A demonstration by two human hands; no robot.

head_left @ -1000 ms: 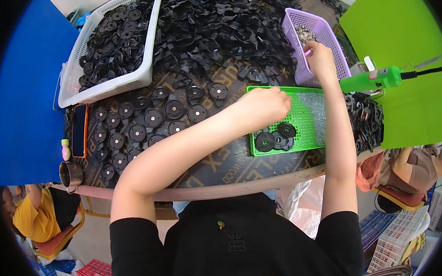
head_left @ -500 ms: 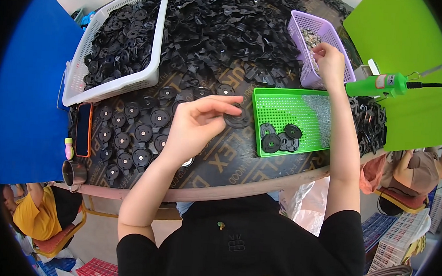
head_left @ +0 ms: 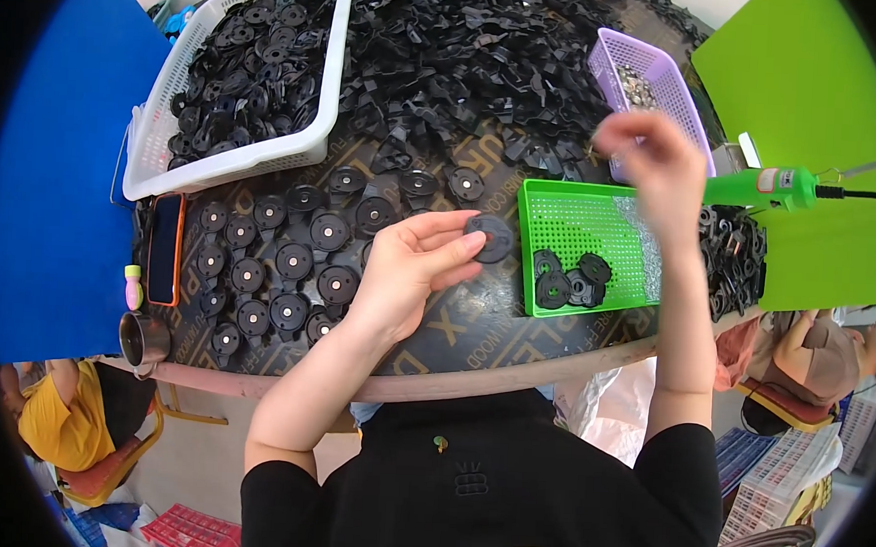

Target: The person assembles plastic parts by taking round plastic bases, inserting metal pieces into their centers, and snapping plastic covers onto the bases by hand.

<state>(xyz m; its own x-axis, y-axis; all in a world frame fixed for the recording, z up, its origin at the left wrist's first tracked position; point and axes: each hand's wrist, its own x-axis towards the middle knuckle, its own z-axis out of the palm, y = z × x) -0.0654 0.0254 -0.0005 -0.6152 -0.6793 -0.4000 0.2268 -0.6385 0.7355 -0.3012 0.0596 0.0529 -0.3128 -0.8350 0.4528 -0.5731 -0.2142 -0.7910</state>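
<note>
My left hand [head_left: 413, 272] pinches a round black plastic disc [head_left: 491, 242] between thumb and fingers, above the dark table beside the green tray. My right hand [head_left: 661, 171] is in the air by the near end of the purple basket [head_left: 705, 117]. Its fingers are smeared by motion, so whether they hold anything cannot be made out. Small metal pieces [head_left: 636, 86] lie inside that basket. The green perforated tray [head_left: 569, 226] carries several black round parts [head_left: 554, 285] and a patch of small silvery pieces. Assembled black discs with shiny centres [head_left: 293, 261] stand in rows left of my left hand.
A white basket [head_left: 324, 119] full of black discs stands at the far left. Loose black parts [head_left: 459, 57] are heaped at the back. A green power screwdriver [head_left: 774, 187] is at the right. An orange-edged phone [head_left: 166, 249] and metal cup [head_left: 145, 342] sit at left.
My right hand has drawn back from inside the purple basket toward me. My left hand has shifted slightly right and nearer, turning the disc to face up.
</note>
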